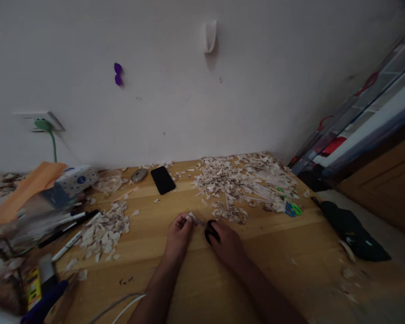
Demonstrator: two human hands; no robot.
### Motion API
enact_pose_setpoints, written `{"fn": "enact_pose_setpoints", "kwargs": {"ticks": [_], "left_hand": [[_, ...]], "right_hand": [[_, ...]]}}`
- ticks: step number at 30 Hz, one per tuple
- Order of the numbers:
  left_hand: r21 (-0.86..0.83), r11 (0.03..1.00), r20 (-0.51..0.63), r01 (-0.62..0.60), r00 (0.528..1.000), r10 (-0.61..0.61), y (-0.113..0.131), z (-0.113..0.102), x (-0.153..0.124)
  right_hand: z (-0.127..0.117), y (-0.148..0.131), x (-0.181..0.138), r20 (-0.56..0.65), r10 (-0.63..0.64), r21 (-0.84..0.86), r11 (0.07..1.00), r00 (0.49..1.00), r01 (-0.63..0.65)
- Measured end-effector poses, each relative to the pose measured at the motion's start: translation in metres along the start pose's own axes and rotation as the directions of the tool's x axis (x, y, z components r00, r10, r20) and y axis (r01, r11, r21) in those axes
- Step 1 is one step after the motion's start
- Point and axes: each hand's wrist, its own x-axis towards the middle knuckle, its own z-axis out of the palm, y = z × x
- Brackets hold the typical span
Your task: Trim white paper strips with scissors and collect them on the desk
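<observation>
Near the middle of the wooden table (256,261), my left hand (178,230) pinches a small whitish, flake-like piece (191,218) between thumb and fingers. My right hand (227,240) is closed around the black handles of a pair of scissors (209,231). Their blades point left toward the pale piece; whether they touch it is too blurred to tell. Just beyond the scissors lies a small heap of dark-edged scraps (231,211). To the left of my hands is a loose pile of pale, petal-like flakes (104,231).
A large scrap heap (222,175) spreads at the back right, with blue-and-green-handled scissors (293,209) at its edge. A black phone (162,180) lies near the wall beside a round metallic object (138,175). Pens (66,246), a tissue box (76,180) and cables (121,301) occupy the left.
</observation>
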Motion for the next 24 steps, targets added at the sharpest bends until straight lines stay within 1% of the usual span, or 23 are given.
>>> {"fn": "enact_pose_setpoints", "kwargs": {"ticks": [5,9,11,13,15,17,20,24], "left_hand": [[0.110,0.993,0.032,-0.032,0.999,0.028,0.007,-0.003,0.003],[0.111,0.994,0.050,-0.023,0.999,0.018,0.009,-0.003,0.002],[0.044,0.999,0.062,0.015,0.998,-0.017,0.008,-0.002,0.001],[-0.095,0.991,0.077,0.096,0.993,-0.089,0.007,0.000,-0.001],[-0.240,0.953,0.094,0.185,0.981,-0.167,0.005,0.003,-0.004],[-0.339,0.910,0.098,0.238,0.971,-0.217,0.005,0.006,-0.006],[-0.383,0.892,0.076,0.240,0.970,-0.229,0.005,0.008,-0.007],[-0.336,0.925,0.040,0.175,0.984,-0.172,0.003,0.007,-0.005]], "right_hand": [[0.001,0.000,-0.001,-0.020,0.013,0.022,1.000,1.000,-0.013],[0.002,0.002,-0.001,-0.025,-0.002,0.018,1.000,1.000,0.003],[0.003,0.003,-0.001,-0.032,-0.006,0.020,1.000,0.999,0.007],[0.004,0.003,-0.001,-0.041,-0.008,0.021,1.000,0.999,0.009],[0.004,0.003,0.000,-0.040,-0.014,0.020,1.000,0.999,0.015],[0.004,0.003,0.000,-0.037,-0.012,0.015,1.000,0.999,0.012],[0.005,0.003,0.000,-0.035,-0.005,0.007,1.000,0.999,0.005],[0.005,0.002,0.000,-0.047,-0.009,0.016,1.000,0.999,0.010]]}}
